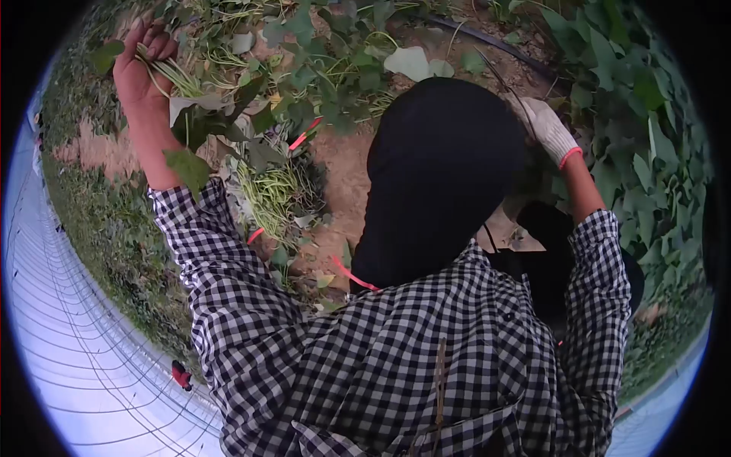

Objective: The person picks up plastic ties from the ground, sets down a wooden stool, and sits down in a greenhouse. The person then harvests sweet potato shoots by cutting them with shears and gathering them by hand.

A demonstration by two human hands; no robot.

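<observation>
My left hand (145,65), bare, is raised at the upper left with its fingers curled around several green leafy stems (179,78). Broad leaves (189,169) on these stems hang down over the wrist. At the upper right, my right hand (544,126) wears a whitish knit glove with a pink cuff edge. Its fingers are closed at the lower end of a long, thin, dark curved strip (499,75), whose kind I cannot make out. Between my arms, a pile of cut green stems (274,190) lies on the soil, with red-pink ties (304,134) around it.
A large black cloth-covered shape (445,167) blocks the middle of the view. Dense leafy plants (647,152) grow on the right, and more vines (327,53) spread ahead. A dark hose (495,42) crosses the soil. Someone in red (181,375) is far off at the lower left.
</observation>
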